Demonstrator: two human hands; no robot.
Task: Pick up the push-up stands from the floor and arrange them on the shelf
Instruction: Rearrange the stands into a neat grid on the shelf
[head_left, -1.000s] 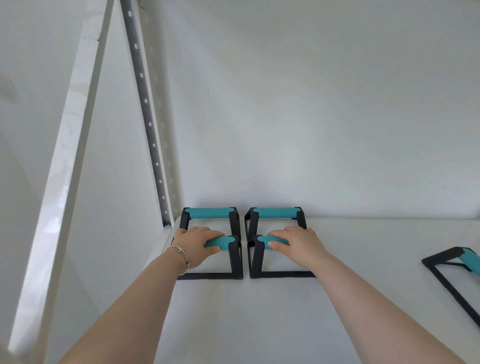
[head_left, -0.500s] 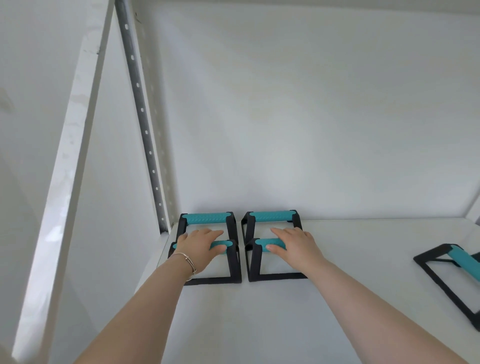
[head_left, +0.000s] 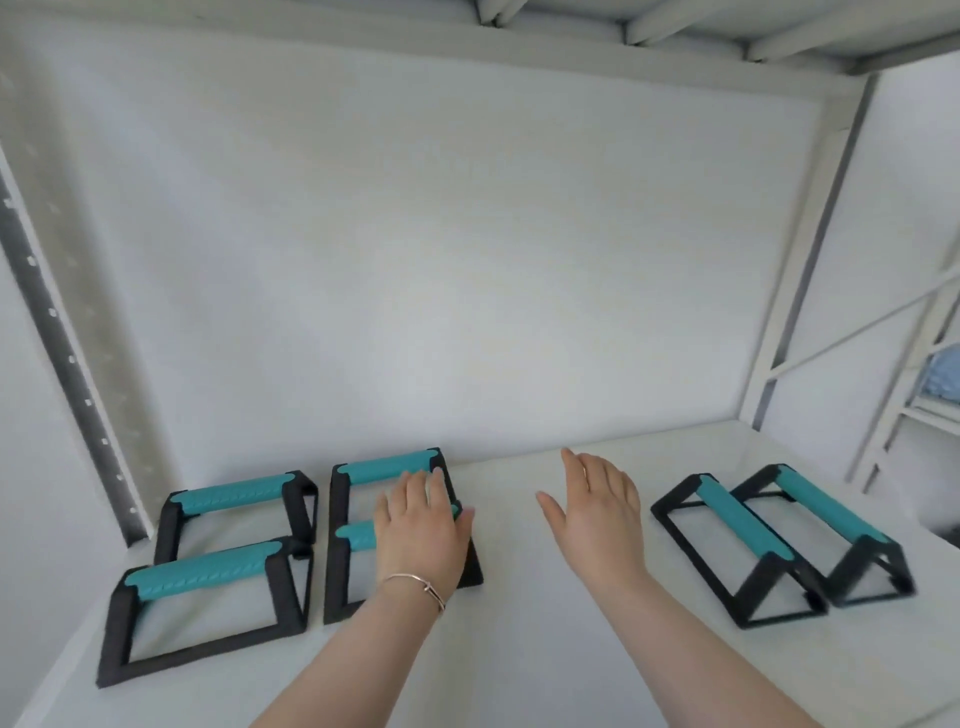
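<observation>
Six push-up stands (head_left: 208, 566) on shelf (head_left: 545, 649); pair at 3 o'clock unaligned; left hand (head_left: 421, 525), right hand (head_left: 597, 514) both flat, empty.

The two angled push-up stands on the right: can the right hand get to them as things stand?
Probably yes. The right hand is open and empty, and only bare shelf lies between it and the angled stands.

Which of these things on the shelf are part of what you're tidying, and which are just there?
Part of the job:
four push-up stands at left
two push-up stands at right
shelf

Just there:
bracelet
blue bundle on the neighbouring rack
</observation>
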